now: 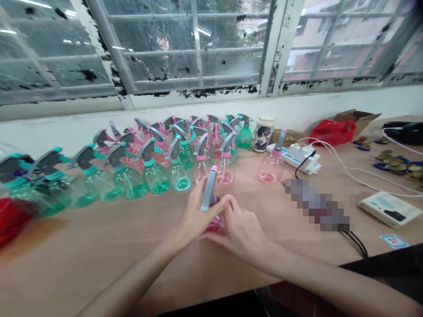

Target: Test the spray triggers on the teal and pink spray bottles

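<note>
Both my hands are closed around one pink see-through spray bottle (216, 225), close in front of me over the table. Its grey spray head (209, 191) with a pink cap sticks up between my hands. My left hand (193, 211) wraps the left side by the head and neck. Around the right side of the body curls my right hand (243, 226), its fingers meeting the left thumb. Much of the bottle is hidden by my fingers. Beyond them stand several green spray bottles (158, 178) and pink spray bottles (226, 169). Another pink spray bottle (271, 167) stands apart to the right.
A printed paper cup (263, 134) and a white power strip (304, 158) with cables stand right of the bottles. Farther right are a red plastic bag (333, 132), a white box-like device (390, 208) and several gold-coloured pieces (395, 163). Red material (11, 220) lies at the left edge.
</note>
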